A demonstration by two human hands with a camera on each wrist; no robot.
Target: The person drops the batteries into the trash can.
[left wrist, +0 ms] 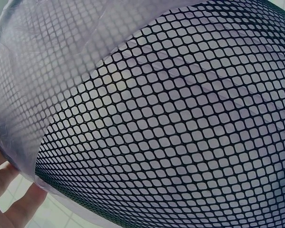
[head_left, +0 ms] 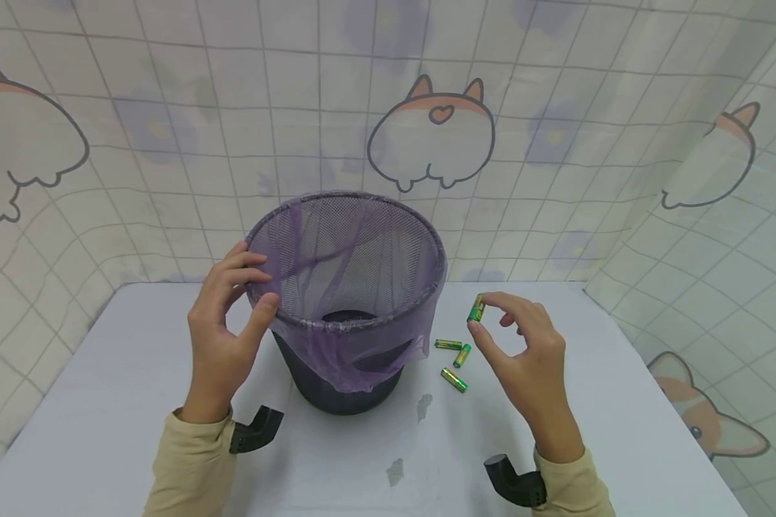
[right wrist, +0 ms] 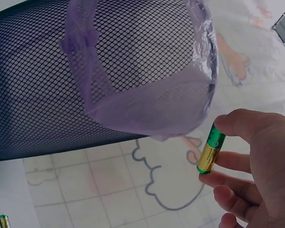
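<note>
A black mesh wastebasket point(head_left: 339, 391) stands on the white table, lined with a thin purple bag point(head_left: 356, 359) folded over its rim. My left hand point(head_left: 223, 323) holds the rim at its left side, fingertips and thumb hooked over the edge. In the left wrist view, the fingers point(left wrist: 2, 183) show at the lower left beside the mesh. My right hand point(head_left: 524, 345) pinches a green and gold battery point(head_left: 476, 308) between thumb and fingertips, above the table and right of the basket. The right wrist view shows this battery point(right wrist: 211, 149) held by its ends near the bagged rim.
Several more batteries point(head_left: 453, 380) lie on the white table point(head_left: 336, 467) just right of the basket. Two grey patches point(head_left: 395, 472) mark the table's front. A tiled-pattern curtain point(head_left: 284, 108) with cartoon corgis hangs behind and along both sides.
</note>
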